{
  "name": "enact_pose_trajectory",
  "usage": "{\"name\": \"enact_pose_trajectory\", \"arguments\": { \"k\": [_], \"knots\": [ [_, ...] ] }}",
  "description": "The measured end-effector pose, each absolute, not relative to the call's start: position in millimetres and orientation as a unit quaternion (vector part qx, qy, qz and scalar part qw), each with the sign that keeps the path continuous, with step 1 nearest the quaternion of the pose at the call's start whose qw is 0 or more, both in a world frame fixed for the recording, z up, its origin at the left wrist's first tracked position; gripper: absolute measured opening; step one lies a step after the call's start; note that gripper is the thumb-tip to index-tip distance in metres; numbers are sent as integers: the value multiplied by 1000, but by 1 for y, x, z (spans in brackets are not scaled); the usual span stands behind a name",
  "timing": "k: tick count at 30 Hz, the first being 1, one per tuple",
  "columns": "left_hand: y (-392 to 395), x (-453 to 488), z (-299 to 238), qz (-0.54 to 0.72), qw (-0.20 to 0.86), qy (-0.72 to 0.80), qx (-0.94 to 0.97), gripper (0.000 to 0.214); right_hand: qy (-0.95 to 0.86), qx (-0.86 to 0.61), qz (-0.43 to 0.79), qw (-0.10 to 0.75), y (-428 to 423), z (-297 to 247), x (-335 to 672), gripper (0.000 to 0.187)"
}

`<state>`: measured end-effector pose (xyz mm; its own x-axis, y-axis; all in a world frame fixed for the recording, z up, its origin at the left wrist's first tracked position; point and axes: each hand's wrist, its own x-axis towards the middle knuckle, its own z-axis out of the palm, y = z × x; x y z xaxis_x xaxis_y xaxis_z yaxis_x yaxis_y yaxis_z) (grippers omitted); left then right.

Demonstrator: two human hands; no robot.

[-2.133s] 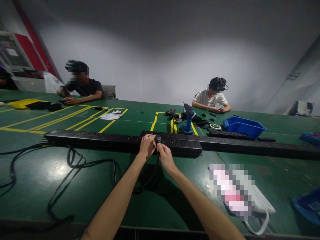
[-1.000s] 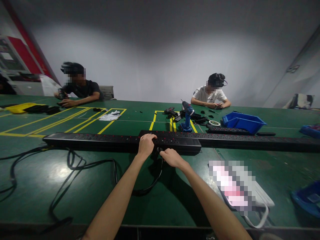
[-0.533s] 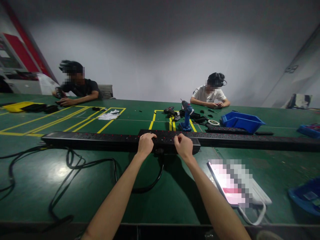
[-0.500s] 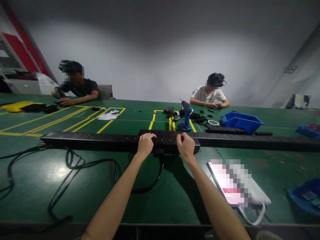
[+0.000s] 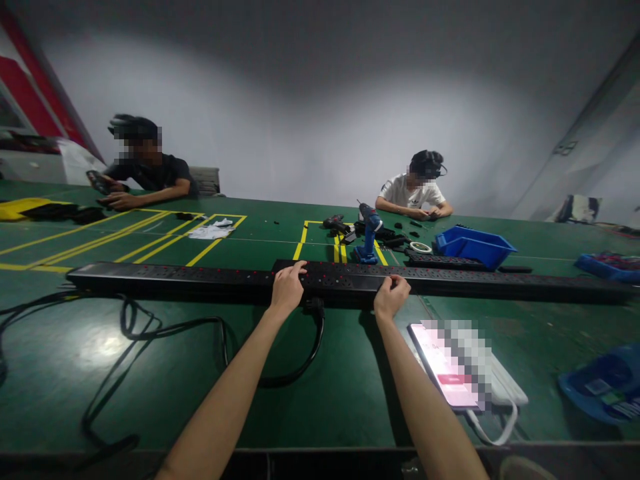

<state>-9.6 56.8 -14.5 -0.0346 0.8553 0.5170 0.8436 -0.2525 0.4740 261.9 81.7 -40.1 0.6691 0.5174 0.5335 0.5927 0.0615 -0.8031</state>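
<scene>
A short black power strip (image 5: 350,283) with rows of sockets and small red marks lies across a long black power strip (image 5: 175,277). My left hand (image 5: 287,288) is closed over the left part of the short strip, its fingertips on the top face. At the strip's right end my right hand (image 5: 391,295) grips with thumb and curled fingers. Between the hands, a black plug (image 5: 315,305) sits at the near side of the short strip. From it a thick black cable (image 5: 295,379) curves down and left across the table.
A blue cordless drill (image 5: 369,233) stands behind the strips, near a blue bin (image 5: 473,247) and a roll of tape (image 5: 420,247). On the near right lie a phone (image 5: 443,370) with a white cable and a blue container (image 5: 603,383). Two people sit across the table.
My right hand has slid right along the short power strip to its right end. My left hand stays at the left part. The view has shifted slightly.
</scene>
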Motion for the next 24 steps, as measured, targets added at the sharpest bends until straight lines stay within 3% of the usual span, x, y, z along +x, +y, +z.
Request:
{"name": "enact_pose_trajectory", "arguments": {
  "k": [11, 24],
  "knots": [
    [49, -8, -12, 340, -104, 708, 610, 47, -371, -691, 63, 617, 91, -48, 271, 28],
    [57, -32, -19, 279, -88, 770, 567, 61, -348, -671, 91, 648, 94, -51, 273, 27]
  ]
}}
